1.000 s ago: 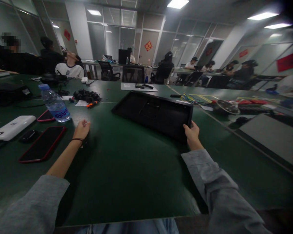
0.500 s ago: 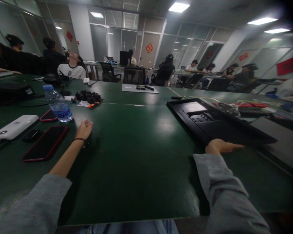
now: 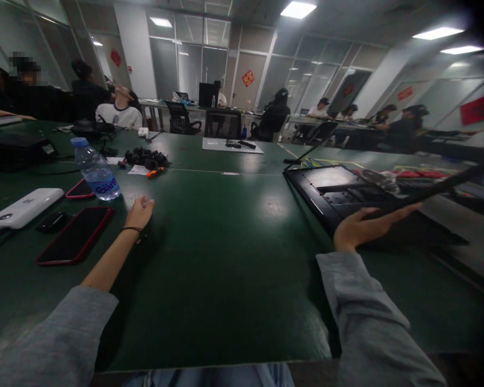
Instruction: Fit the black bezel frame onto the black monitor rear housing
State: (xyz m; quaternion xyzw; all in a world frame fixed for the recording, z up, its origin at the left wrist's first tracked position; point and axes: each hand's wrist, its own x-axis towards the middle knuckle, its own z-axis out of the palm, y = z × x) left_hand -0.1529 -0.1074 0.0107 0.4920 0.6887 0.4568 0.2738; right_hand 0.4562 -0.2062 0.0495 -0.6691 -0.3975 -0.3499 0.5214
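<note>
From the middle of the worktop [image 3: 221, 279], a black case [image 3: 322, 176] sits towards two o'clock, the right hand [image 3: 361, 226] gripping its raised dark edge between thumb and outstretched fingers. Towards ten o'clock, the left hand [image 3: 140, 213] rests empty, fingers loosely curled, near a water bottle [image 3: 99, 174] and a red-edged phone [image 3: 76, 235].

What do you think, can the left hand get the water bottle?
Probably yes. The bottle stands close to the left hand, and I can see nothing between them but green tabletop. The curled fingers would likely have to open first.
</note>
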